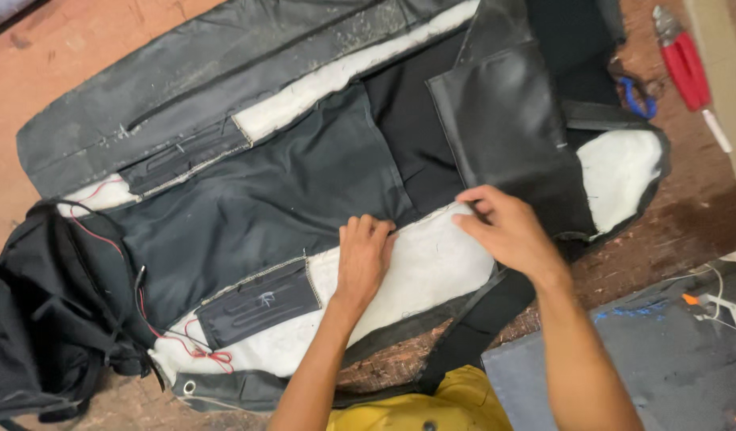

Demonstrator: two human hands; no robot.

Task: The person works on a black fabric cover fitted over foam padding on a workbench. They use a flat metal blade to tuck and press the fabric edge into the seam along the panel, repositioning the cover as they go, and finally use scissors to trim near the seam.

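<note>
Left hand point(363, 257) lies flat, fingers together, pressing the white foam padding point(420, 267) of the black seat cover point(248, 199) spread on the wooden floor point(57, 56); right hand point(503, 227), just right of the left, pinches the padding's upper edge, forearm angled in from below, red-handled tool point(685, 65) far beyond

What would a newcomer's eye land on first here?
The big black fabric cover with white foam padding, spread inside-out across the brown floor. At its near edge both hands press the foam: left hand, right hand. Thin red wires run along its left end.
</note>
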